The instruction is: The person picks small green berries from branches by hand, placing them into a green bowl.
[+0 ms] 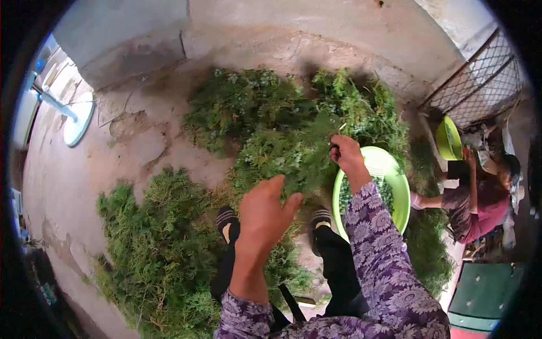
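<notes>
My right hand (347,155) is closed on the stem end of a feathery evergreen branch (317,148), whose foliage spreads to the left over the pile. A pale stem tip pokes out above the fingers. My left hand (265,212) hovers lower and to the left, thumb and fingers apart, with nothing seen in it. Below my right wrist stands a lime-green basin (402,195) with small bluish-green pieces (386,195) inside; my right sleeve covers part of it. A large pile of cut evergreen branches (248,107) lies in front of both hands.
Another heap of branches (158,248) lies at the left. On the right sits another person (480,203) beside a second green basin (449,138). Behind stand a concrete wall (254,34) and a wire mesh panel (480,85). A round white stand base (79,118) is far left.
</notes>
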The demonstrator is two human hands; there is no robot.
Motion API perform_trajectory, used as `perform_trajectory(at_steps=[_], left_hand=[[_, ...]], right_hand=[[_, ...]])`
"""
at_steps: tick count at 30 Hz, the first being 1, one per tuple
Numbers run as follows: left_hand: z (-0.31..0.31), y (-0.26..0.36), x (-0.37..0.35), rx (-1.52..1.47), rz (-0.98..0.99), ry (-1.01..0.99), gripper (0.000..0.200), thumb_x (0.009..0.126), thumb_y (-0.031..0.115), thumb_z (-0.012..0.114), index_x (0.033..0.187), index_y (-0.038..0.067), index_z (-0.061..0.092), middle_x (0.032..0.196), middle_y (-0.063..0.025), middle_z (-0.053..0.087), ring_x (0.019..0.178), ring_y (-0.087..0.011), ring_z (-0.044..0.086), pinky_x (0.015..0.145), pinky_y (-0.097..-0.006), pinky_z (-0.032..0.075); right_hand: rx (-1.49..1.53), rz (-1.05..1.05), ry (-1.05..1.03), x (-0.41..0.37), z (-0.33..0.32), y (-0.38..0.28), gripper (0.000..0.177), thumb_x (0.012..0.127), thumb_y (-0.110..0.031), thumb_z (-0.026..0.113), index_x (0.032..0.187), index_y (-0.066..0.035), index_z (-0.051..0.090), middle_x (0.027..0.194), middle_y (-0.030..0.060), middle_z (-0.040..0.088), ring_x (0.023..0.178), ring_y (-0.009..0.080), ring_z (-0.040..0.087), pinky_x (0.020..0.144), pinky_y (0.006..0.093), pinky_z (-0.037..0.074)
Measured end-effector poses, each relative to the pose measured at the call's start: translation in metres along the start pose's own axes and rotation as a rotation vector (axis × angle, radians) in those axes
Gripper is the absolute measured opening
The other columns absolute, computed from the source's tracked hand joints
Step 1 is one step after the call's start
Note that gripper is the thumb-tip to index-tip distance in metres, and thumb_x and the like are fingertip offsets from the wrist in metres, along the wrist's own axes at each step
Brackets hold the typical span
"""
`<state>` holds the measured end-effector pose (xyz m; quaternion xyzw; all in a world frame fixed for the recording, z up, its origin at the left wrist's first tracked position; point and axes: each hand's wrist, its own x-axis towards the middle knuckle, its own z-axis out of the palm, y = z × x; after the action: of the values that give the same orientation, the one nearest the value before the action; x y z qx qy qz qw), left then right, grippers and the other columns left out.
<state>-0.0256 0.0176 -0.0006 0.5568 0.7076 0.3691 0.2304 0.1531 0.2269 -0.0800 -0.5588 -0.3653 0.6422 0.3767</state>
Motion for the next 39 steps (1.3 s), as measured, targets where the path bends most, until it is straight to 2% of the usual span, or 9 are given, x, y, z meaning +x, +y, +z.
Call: perform_trajectory(at_steps=[11,15,18,20,21,23,26,32,39], left_hand=[[0.004,0.002,0.002,-0.212,-0.094,-0.077,0.047,0.074,0.031,0.062,0.105,-0.003,0.052,0.092,-0.0192,0.058,0.079,-0.0296,0.058,0.070,-0.0366,0.046],[0.005,0.018,0.004,-0.557,-0.171,-0.100,0.049,0.078,0.034,0.059,0.108,-0.003,0.051,0.091,-0.0137,0.060,0.076,-0.0227,0.059,0.069,-0.0329,0.046],[-0.004,0.032,0.014,-1.110,-0.464,-0.091,0.045,0.082,0.033,0.054,0.110,-0.002,0.050,0.087,-0.0074,0.061,0.073,-0.0169,0.058,0.066,-0.0309,0.046],[-0.034,0.049,0.037,-1.687,-1.198,-0.171,0.037,0.086,0.029,0.050,0.107,-0.001,0.051,0.081,-0.0048,0.060,0.070,-0.0156,0.058,0.063,-0.0287,0.047],[-0.023,0.042,0.029,-1.673,-1.200,-0.166,0.037,0.086,0.029,0.050,0.107,-0.001,0.051,0.081,-0.0048,0.060,0.070,-0.0156,0.058,0.063,-0.0287,0.047],[0.009,0.023,0.007,-1.491,-0.599,-0.061,0.026,0.084,0.019,0.052,0.100,-0.001,0.053,0.080,-0.0052,0.059,0.067,-0.0142,0.057,0.060,-0.0274,0.047],[0.001,0.038,0.010,-1.137,-0.678,0.038,0.018,0.081,0.011,0.055,0.094,-0.001,0.055,0.081,-0.0063,0.059,0.066,-0.0150,0.057,0.058,-0.0275,0.048],[0.023,0.020,0.013,-1.206,-0.552,0.134,0.038,0.065,0.015,0.073,0.093,-0.002,0.054,0.090,-0.0100,0.060,0.079,-0.0186,0.057,0.073,-0.0344,0.043],[0.033,0.046,0.013,-0.837,-0.657,0.129,0.019,0.074,0.004,0.061,0.091,-0.003,0.057,0.081,-0.0065,0.060,0.066,-0.0153,0.056,0.058,-0.0292,0.046]], right_hand=[[-0.045,-0.217,-0.188,-0.093,0.002,-0.085,0.016,0.075,-0.006,0.058,0.089,0.001,0.056,0.064,0.0012,0.051,0.049,0.0092,0.046,0.044,0.0241,0.037],[-0.604,-0.605,-0.036,-0.161,0.022,-0.067,0.010,0.071,-0.006,0.060,0.079,0.000,0.058,0.070,0.0045,0.055,0.060,0.0151,0.053,0.054,0.0271,0.043],[-0.793,-0.976,-0.177,-0.197,0.035,-0.028,0.011,0.071,-0.007,0.059,0.081,-0.003,0.057,0.073,0.0100,0.055,0.066,0.0254,0.055,0.056,0.0321,0.045],[-0.822,-1.035,-0.217,-0.210,0.041,-0.007,0.011,0.071,-0.008,0.059,0.082,-0.004,0.057,0.073,0.0113,0.054,0.066,0.0281,0.055,0.056,0.0341,0.045],[-0.868,-1.011,-0.280,-0.211,0.042,0.003,0.013,0.069,-0.004,0.059,0.082,-0.004,0.057,0.073,0.0111,0.054,0.065,0.0282,0.054,0.055,0.0336,0.045],[-0.902,-0.985,-0.339,-0.209,0.041,0.013,0.017,0.066,0.000,0.060,0.082,-0.004,0.058,0.074,0.0108,0.054,0.064,0.0283,0.054,0.054,0.0332,0.045],[-0.918,-0.958,-0.381,-0.204,0.036,0.017,0.019,0.066,-0.001,0.061,0.084,-0.005,0.058,0.075,0.0098,0.053,0.065,0.0281,0.053,0.054,0.0342,0.045],[-0.811,-0.940,-0.459,-0.189,0.017,0.015,0.019,0.067,-0.002,0.061,0.085,-0.006,0.059,0.074,0.0069,0.053,0.062,0.0224,0.053,0.054,0.0306,0.044],[-0.145,-0.315,-0.198,-0.175,-0.009,-0.018,0.012,0.076,-0.002,0.058,0.089,-0.003,0.060,0.079,-0.0005,0.054,0.074,0.0048,0.049,0.063,0.0197,0.041]])
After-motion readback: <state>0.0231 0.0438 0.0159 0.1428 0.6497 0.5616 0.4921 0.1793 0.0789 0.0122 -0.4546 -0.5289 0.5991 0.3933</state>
